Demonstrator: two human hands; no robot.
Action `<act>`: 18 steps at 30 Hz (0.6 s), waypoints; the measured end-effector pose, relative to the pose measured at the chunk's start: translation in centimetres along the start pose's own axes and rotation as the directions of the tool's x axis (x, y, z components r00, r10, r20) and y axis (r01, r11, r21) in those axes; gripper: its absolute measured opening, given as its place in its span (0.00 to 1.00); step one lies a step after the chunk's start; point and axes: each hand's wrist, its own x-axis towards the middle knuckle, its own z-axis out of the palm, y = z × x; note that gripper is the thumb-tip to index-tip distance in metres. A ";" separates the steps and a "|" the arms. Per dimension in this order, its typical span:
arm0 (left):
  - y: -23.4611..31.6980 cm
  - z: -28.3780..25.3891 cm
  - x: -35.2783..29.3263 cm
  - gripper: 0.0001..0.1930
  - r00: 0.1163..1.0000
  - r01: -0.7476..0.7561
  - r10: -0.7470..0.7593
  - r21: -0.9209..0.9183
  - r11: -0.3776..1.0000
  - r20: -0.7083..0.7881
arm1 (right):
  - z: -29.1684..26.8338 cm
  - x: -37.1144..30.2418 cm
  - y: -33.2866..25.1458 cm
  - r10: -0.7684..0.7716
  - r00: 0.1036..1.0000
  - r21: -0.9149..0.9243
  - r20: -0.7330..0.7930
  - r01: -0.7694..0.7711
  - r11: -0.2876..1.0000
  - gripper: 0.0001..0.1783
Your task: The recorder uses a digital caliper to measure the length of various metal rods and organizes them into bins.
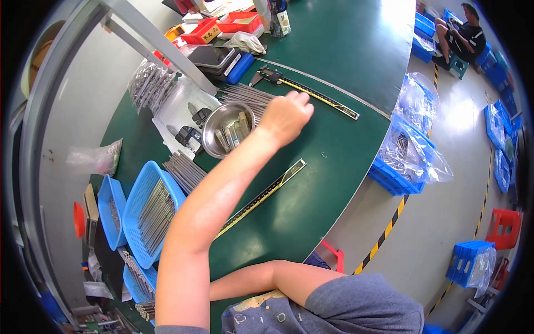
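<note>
My left arm reaches far across the green table (289, 222). My left hand (286, 116) is closed, its fingers curled over the ends of a bundle of thin grey metal rods (250, 96); whether it grips one is hidden. Just beyond lies a digital caliper (311, 92). Left of my wrist stands a round steel bowl (208, 133) holding short metal pieces (233, 133). A second caliper's scale beam (267, 192) runs out from under my left forearm, which covers its other end. My right forearm (245, 281) passes behind my left arm, and the right hand is hidden there.
Blue baskets of rods (153, 217) stand at the left, beside another rod bundle (183, 171). Black-handled gauges (189, 136) lie on a white sheet. A scale (214, 58) and red trays (239, 22) stand farther back. Blue crates (397, 172) line the floor; a person (464, 36) sits far right.
</note>
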 end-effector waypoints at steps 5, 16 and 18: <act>1.5 1.7 -2.7 0.41 0.970 -0.066 0.028 0.147 0.987 0.242 | -1.1 -0.6 -1.0 0.053 0.994 0.007 0.099 -0.054 0.999 0.16; 3.7 -13.6 -11.7 0.33 0.989 0.148 -0.141 0.178 0.973 -0.053 | -2.5 1.8 -2.9 0.287 0.887 -0.215 0.362 -0.221 0.951 0.16; 4.0 -20.3 -18.1 0.31 0.910 0.406 -0.393 0.091 0.909 -0.131 | -1.9 1.6 -1.9 0.098 0.966 -0.066 0.240 -0.084 0.994 0.16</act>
